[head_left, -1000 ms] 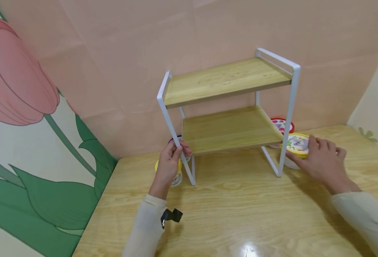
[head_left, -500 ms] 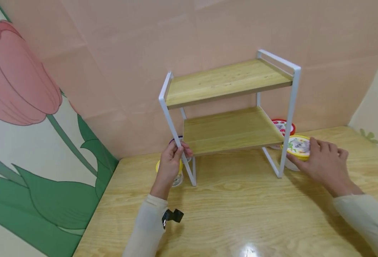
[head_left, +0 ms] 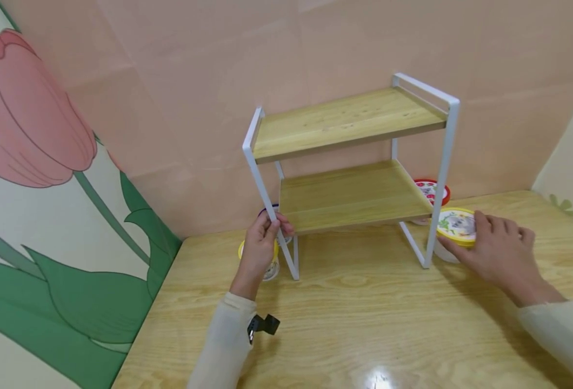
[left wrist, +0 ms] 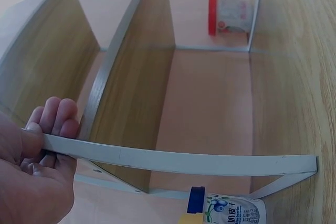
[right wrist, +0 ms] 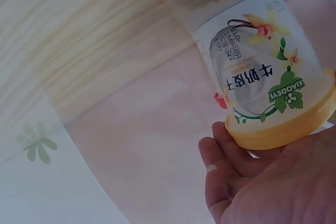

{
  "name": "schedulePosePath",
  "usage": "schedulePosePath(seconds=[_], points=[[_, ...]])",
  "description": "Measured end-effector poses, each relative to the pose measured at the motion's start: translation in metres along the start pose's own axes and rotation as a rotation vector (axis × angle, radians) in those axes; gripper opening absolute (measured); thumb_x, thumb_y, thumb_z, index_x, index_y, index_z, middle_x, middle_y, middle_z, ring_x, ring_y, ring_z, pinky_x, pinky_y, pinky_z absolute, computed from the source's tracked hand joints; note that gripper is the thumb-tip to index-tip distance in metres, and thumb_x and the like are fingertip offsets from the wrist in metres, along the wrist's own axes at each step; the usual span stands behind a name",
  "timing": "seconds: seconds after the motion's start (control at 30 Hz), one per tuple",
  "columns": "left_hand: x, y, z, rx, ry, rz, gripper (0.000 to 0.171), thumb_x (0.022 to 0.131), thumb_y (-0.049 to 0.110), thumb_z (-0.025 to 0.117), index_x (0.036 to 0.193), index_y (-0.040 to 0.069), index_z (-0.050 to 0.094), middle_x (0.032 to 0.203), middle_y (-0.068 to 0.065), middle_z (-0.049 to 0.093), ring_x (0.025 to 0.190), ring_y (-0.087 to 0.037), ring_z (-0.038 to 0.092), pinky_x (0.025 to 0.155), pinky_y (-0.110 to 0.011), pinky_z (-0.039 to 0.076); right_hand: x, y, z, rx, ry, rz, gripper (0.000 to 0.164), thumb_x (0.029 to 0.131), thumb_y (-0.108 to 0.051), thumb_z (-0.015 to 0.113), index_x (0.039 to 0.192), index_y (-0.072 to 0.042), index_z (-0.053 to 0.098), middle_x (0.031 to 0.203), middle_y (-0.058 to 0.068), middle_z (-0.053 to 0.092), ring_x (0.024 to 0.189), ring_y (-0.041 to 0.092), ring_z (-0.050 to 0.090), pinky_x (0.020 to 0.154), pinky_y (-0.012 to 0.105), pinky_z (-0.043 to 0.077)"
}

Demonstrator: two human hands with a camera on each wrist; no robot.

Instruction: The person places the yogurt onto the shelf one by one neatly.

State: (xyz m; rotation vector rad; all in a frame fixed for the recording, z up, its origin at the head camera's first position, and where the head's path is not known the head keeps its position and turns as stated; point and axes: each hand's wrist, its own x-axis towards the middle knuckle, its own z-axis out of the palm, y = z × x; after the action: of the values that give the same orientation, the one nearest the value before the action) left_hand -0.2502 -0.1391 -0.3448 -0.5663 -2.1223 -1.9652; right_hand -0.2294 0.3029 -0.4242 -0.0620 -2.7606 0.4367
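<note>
The rack stands upright on the tabletop, its long axis running left to right, the right end slightly farther off. The left hand grips the near left post of the rack. The right hand holds the yellow-lidded tub by its near right rim; that tub stands lid up, long axis vertical, just right of the rack, near the red-lidded tub.

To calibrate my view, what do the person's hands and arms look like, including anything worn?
The left hand and right hand are ungloved. The left sleeve and right sleeve are long and off-white. A black strap with a boxy black piece shows beside the left one.
</note>
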Motion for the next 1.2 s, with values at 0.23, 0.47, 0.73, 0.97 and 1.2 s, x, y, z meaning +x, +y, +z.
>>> schedulePosePath(seconds=[0.23,0.47,0.73,0.97,1.2], points=[[0.001,-0.001,0.0,0.002,-0.003,0.004,0.02,0.106,0.004,0.04,0.109,-0.007,0.056,0.095,-0.022,0.067,0.085,-0.012,0.067,0.089,-0.031,0.057,-0.007,0.003,-0.001,0.017,0.02,-0.038,0.098,0.087,-0.068,0.059,0.144,0.007,0.03,0.132,0.042,0.037,0.117,0.062,0.029,0.085,0.07,0.021],[-0.003,0.001,-0.004,0.001,0.013,-0.048,0.02,0.106,0.007,0.04,0.108,-0.003,0.057,0.093,-0.01,0.068,0.089,-0.014,0.068,0.093,-0.034,0.056,-0.016,0.0,-0.001,-0.003,0.002,-0.087,0.1,0.086,-0.067,0.06,0.146,0.007,0.031,0.135,0.042,0.037,0.117,0.062,0.031,0.084,0.069,0.024],[-0.002,0.002,-0.008,0.009,0.012,-0.04,0.02,0.106,0.006,0.04,0.108,-0.003,0.057,0.096,-0.019,0.067,0.088,-0.015,0.068,0.093,-0.035,0.057,-0.032,-0.002,-0.002,-0.018,0.057,-0.167,0.096,0.085,-0.062,0.065,0.145,0.006,0.035,0.137,0.035,0.042,0.121,0.053,0.036,0.084,0.063,0.028],[-0.002,0.003,-0.008,-0.003,0.013,-0.04,0.02,0.106,0.006,0.04,0.108,-0.003,0.057,0.092,-0.008,0.068,0.088,-0.014,0.068,0.093,-0.032,0.057,-0.039,-0.001,-0.005,-0.032,0.096,-0.21,0.093,0.082,-0.06,0.069,0.141,0.006,0.04,0.135,0.03,0.047,0.12,0.051,0.039,0.082,0.061,0.031],[-0.003,0.002,-0.008,-0.008,0.011,-0.032,0.019,0.106,0.006,0.04,0.108,-0.004,0.056,0.091,-0.005,0.067,0.088,-0.013,0.068,0.093,-0.033,0.057,-0.043,0.0,-0.004,-0.026,0.105,-0.233,0.093,0.082,-0.058,0.07,0.142,0.005,0.039,0.134,0.029,0.047,0.121,0.051,0.038,0.083,0.062,0.03]])
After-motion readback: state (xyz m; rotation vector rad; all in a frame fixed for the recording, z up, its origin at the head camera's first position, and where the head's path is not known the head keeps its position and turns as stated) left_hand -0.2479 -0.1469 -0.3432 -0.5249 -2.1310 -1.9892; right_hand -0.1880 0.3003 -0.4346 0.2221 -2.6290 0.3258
